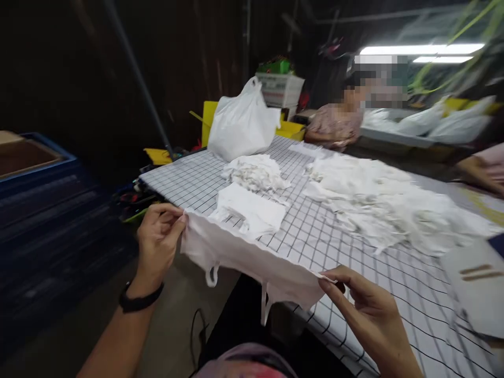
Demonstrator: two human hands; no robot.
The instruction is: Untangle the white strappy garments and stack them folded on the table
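A white strappy garment (252, 260), looking like a camisole or bra top, is stretched between my two hands over the table's near edge. My left hand (159, 239) pinches one end of its upper hem. The other end is between the thumb and fingers of my right hand (360, 302). Two thin strap loops dangle from the lower side. Just beyond it, a flat white garment (252, 207) lies on the checked tablecloth (307, 241). A small heap of white garments (255, 172) sits behind that one.
A large pile of white garments (378, 194) spreads over the right side. A tied white plastic bag (242, 123) stands at the back corner. Across the table sits a person (334, 121); another person's arm (482, 168) shows far right. A blue bin (51, 210) stands left.
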